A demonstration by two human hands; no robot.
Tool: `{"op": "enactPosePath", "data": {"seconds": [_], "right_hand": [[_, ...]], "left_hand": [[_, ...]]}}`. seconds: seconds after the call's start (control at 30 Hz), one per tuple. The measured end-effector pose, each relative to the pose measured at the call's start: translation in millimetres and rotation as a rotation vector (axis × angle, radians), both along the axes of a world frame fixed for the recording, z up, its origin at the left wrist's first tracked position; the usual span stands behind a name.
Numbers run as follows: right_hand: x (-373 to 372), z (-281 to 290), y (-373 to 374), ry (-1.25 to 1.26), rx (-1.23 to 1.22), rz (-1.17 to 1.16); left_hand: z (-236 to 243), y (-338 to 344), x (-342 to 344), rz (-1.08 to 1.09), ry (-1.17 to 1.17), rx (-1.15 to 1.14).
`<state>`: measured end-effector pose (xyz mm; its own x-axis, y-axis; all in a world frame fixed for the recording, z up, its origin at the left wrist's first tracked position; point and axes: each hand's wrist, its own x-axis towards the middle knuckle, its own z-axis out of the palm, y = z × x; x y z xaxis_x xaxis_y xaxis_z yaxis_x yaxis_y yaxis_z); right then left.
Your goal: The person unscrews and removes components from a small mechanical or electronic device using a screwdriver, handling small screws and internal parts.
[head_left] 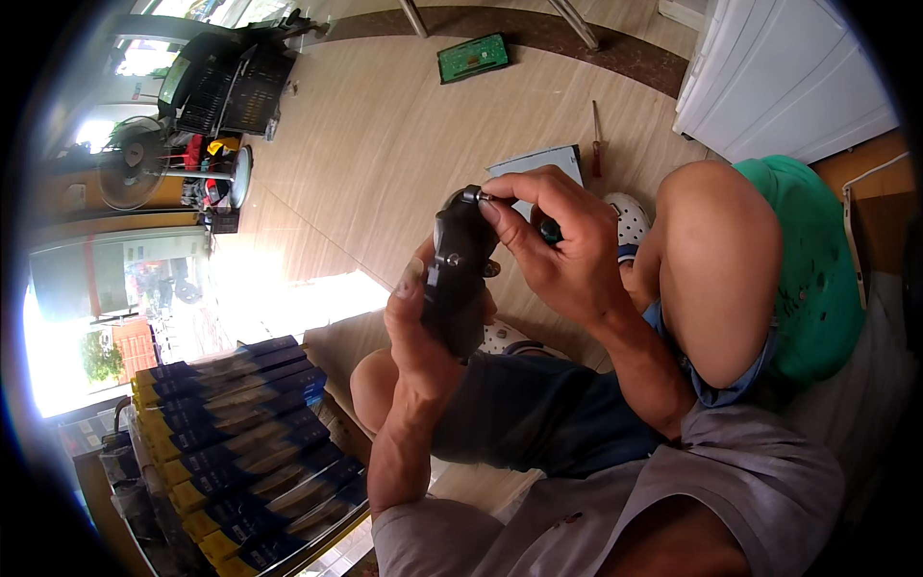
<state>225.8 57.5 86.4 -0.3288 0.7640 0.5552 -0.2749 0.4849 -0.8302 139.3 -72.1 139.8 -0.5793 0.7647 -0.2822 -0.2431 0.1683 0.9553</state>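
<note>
My left hand (415, 332) is wrapped round the body of a black hand-held power tool (456, 260), which looks like a small cordless drill, tilted with its narrow end up. At that end, the thumb and forefinger of my right hand (567, 245) pinch a small metal piece (486, 196) that touches the tool. A dark round thing with a greenish end (550, 231) shows among the curled fingers of the right hand; its kind is unclear. Partly behind this hand, a flat grey metal panel (543, 165) lies on the floor.
A screwdriver with a red handle (597, 159) and a green circuit board (473, 59) lie on the tiled floor ahead. Blue and yellow boxes (240, 442) fill a rack at the lower left. A fan (133, 162) stands far left. My bare knee (721, 231) rises beside a green plastic thing (817, 279).
</note>
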Motion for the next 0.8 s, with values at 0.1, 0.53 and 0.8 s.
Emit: {"op": "enactPosePath", "data": {"seconds": [0.1,0.53,0.8], "right_hand": [[-0.5,-0.4,-0.6,0.012,-0.003,0.007],[0.2,3.1,-1.0,-0.002,-0.114,0.033],[2.0,2.8,-4.4,-0.078,-0.237,0.078]], "left_hand": [[2.5,-1.5,-2.1,-0.043,-0.022,0.014],[-1.7,-2.9,-1.9,-0.039,0.048,0.007],[-1.6,-2.3,-0.3,-0.020,0.063,-0.019]]}}
